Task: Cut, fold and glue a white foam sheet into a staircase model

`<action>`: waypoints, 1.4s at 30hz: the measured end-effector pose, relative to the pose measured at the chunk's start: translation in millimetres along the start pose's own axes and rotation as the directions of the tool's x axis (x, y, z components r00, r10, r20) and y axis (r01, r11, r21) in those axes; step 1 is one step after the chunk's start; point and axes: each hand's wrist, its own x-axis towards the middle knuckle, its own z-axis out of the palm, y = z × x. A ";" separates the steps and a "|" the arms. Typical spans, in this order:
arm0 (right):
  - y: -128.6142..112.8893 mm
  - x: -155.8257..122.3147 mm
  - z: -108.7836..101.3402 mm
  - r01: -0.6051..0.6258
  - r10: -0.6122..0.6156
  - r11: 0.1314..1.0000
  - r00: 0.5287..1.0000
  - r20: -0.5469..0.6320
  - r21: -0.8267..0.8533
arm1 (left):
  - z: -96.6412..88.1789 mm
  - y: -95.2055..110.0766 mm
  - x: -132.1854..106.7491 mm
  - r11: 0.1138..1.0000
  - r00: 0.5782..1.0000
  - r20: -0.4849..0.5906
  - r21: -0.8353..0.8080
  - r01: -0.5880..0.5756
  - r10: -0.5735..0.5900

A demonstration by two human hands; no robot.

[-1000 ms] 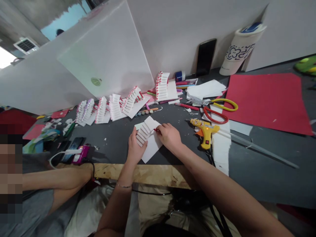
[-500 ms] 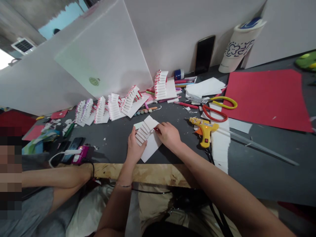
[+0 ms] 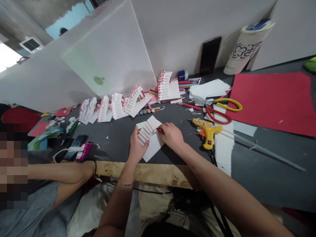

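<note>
A white card with a stack of stepped white paper strips (image 3: 149,130) lies on the grey table near its front edge. My left hand (image 3: 136,148) steadies the left side of that stack, fingers curled against it. My right hand (image 3: 171,135) is closed in a pinch on a small red tipped thing, likely a marker (image 3: 160,130), touching the right edge of the strips. A yellow glue gun (image 3: 208,132) lies just right of my right hand.
Several finished stepped paper pieces (image 3: 116,106) with coloured edges stand in a row behind. Red and yellow scissors (image 3: 221,110), markers, white sheets (image 3: 209,89), a red sheet (image 3: 274,98), a phone (image 3: 209,56) and a cup (image 3: 244,46) lie beyond. Another person's arm (image 3: 59,172) rests at the left.
Both hands stay on the paper piece with almost no motion. The view has shifted slightly.
</note>
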 end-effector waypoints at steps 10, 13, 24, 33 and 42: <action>3.9 -1.5 1.1 0.018 -0.017 0.999 1.000 -0.012 0.034 | 3.6 -4.2 -0.3 1.000 1.000 -0.010 -0.015 0.005 -0.005; 5.2 -1.9 1.0 0.017 -0.017 0.999 1.000 -0.018 0.036 | 3.3 -3.2 -0.3 1.000 1.000 -0.013 -0.016 0.012 -0.012; 10.7 -4.2 -0.1 0.005 -0.006 1.000 0.999 -0.053 -0.020 | -0.2 7.3 0.1 0.989 0.995 0.045 0.123 0.085 -0.092; 13.6 -4.4 -0.8 0.008 -0.011 0.999 0.998 -0.069 -0.034 | -0.8 5.6 -1.3 0.986 0.997 0.037 0.153 0.063 -0.069; 20.8 -4.7 4.6 0.031 -0.036 0.999 0.992 -0.122 -0.042 | -9.7 -0.9 -3.1 0.988 0.961 -0.270 -0.150 0.028 -0.068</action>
